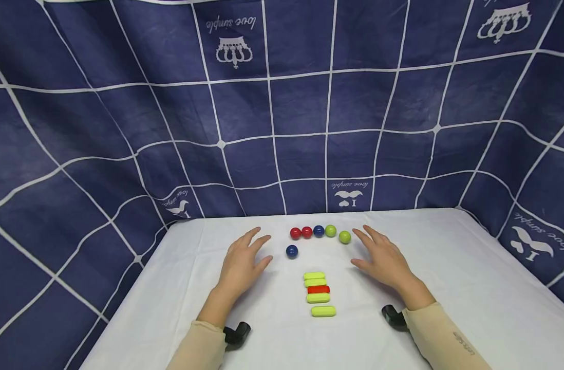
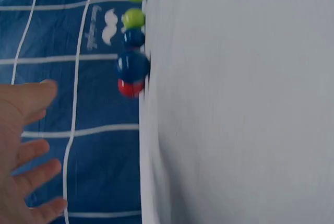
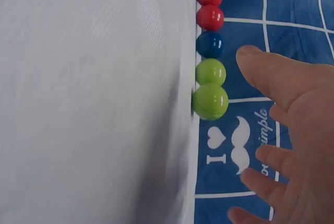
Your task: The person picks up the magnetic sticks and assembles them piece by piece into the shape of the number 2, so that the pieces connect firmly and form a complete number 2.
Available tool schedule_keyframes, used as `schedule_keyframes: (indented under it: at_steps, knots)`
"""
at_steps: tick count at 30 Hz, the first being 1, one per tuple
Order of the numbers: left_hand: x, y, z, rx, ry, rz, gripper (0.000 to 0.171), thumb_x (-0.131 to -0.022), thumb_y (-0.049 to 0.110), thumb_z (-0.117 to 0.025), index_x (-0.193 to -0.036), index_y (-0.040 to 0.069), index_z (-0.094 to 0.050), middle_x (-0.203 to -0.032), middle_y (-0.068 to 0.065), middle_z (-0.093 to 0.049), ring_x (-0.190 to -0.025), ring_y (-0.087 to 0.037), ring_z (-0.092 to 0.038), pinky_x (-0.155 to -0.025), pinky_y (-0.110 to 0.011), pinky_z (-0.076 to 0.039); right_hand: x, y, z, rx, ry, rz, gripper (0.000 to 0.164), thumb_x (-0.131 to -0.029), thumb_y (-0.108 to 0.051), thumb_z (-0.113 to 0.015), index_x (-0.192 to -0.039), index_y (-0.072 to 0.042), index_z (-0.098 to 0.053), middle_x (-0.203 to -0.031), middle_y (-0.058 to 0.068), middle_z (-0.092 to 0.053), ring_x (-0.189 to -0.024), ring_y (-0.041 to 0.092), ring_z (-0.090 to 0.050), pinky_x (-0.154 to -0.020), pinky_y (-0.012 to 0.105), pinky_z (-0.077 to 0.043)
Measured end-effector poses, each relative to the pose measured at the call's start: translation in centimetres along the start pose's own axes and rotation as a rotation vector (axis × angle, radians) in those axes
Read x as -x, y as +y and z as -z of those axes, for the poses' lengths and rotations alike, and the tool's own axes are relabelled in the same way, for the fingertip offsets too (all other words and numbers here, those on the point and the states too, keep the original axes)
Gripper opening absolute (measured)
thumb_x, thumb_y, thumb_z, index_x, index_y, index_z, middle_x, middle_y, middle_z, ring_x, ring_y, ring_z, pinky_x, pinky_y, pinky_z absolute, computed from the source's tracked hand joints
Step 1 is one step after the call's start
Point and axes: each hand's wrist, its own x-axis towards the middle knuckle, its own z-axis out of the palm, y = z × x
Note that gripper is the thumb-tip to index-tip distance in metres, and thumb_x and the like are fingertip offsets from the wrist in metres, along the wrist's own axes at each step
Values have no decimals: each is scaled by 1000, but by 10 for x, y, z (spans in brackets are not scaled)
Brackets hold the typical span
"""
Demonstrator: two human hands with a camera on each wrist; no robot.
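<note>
My left hand (image 1: 240, 264) hovers over the left part of the white table with spread, slightly bent fingers and nothing in it. A dark blue ball (image 1: 292, 251) lies just right of its fingertips. On the other side, my right hand (image 1: 384, 261) is likewise spread and holds nothing; the nearer green ball (image 1: 344, 237) sits left of its fingertips. That ball ends a row with another green ball (image 1: 330, 230), a blue ball (image 1: 319, 231) and two red balls (image 1: 301, 233). Between the forearms lie several yellow-green sticks (image 1: 323, 311) and one red stick (image 1: 318, 289), stacked in a column.
A white cloth (image 1: 171, 308) covers the table. Behind it and along both sides hangs a navy curtain (image 1: 300, 108) with white grid lines. Black wrist mounts (image 1: 237, 335) stick out by the beige sleeves (image 1: 201, 347).
</note>
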Motion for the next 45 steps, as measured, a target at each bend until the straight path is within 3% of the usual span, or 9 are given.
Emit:
schedule_keyframes:
  at_steps: [5,8,11,18,24,28,35,45]
  knots:
    - [-6,23,0,109,3,-51,35,-90,27,-74,-124,22,-68,-127,2,-66,-113,-21,-66,-92,-41,-54,-5,-2,-1,-123,-9,-27,73,-88,-31,-74,-151,-15,-40,-155,24,-38,-135,49,-45,-101,69,-41]
    - [-9,35,-1,185,-68,-56,32,-91,26,-73,-122,21,-70,-116,3,-70,-95,-17,-68,-78,-31,-54,-11,-4,1,-185,-9,-30,71,-89,-28,-72,-151,-13,-41,-153,25,-39,-135,50,-44,-102,68,-41]
    - [-13,46,-3,242,-162,-54,32,-91,28,-73,-122,22,-70,-110,2,-71,-79,-13,-63,-66,-23,-47,-19,-7,1,-229,-24,-47,68,-91,-27,-70,-151,-12,-40,-153,24,-39,-136,49,-43,-105,67,-39]
    - [-30,62,-23,360,-307,-89,34,-92,30,-71,-125,21,-68,-107,2,-73,-73,-9,-55,-68,-22,-46,-38,-9,-11,-322,2,-136,60,-93,-23,-66,-148,-10,-44,-150,24,-44,-138,46,-42,-110,64,-36]
    - [-32,63,-44,481,-440,-62,35,-93,27,-71,-126,17,-68,-107,1,-74,-76,-7,-60,-73,-23,-51,-45,-7,-27,-421,7,-206,55,-94,-23,-65,-145,-11,-49,-145,25,-49,-129,45,-51,-104,63,-41]
    - [-30,61,-52,548,-499,-28,33,-92,23,-72,-125,17,-68,-107,1,-73,-67,-7,-61,-66,-22,-53,-46,-5,-33,-438,16,-232,53,-94,-23,-65,-144,-11,-51,-144,25,-50,-127,45,-53,-103,62,-42]
    - [-28,55,-56,608,-544,0,31,-93,16,-71,-123,17,-68,-106,1,-70,-56,-10,-58,-50,-22,-50,-47,-3,-38,-461,-5,-228,52,-94,-20,-65,-143,-11,-52,-144,24,-50,-129,44,-51,-107,61,-40]
    - [-25,52,-59,641,-557,20,21,-93,15,-70,-114,15,-71,-93,4,-67,-50,-10,-56,-46,-20,-48,-43,0,-45,-409,-46,-203,51,-93,-16,-65,-143,-11,-53,-145,20,-52,-134,44,-46,-111,61,-36]
